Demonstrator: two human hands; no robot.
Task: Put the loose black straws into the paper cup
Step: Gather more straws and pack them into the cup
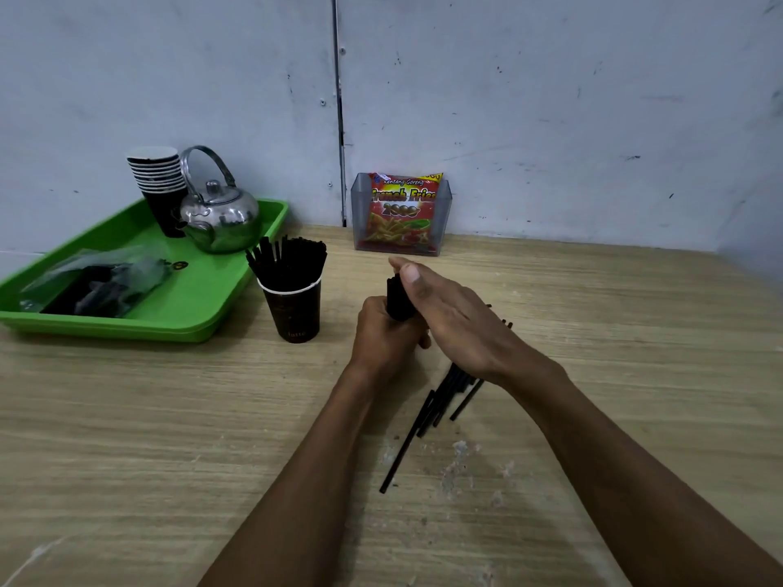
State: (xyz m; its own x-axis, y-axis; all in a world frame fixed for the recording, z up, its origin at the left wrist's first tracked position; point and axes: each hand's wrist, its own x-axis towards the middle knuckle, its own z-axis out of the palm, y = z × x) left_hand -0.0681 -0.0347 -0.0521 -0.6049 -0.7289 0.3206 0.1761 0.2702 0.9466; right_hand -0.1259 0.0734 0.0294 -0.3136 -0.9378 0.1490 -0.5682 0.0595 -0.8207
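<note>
My left grip clamps a straw bundle, right hand flat against it; cup mostly full, loose straws remain on the surface

Matt wood-grain table, glossy green plastic tray, shiny metal kettle, matt black paper cup

Bare table lay open to the right and front, while the paper cup crammed with straws, the green tray just behind it and the snack holder at the wall hemmed the left and back.
</note>
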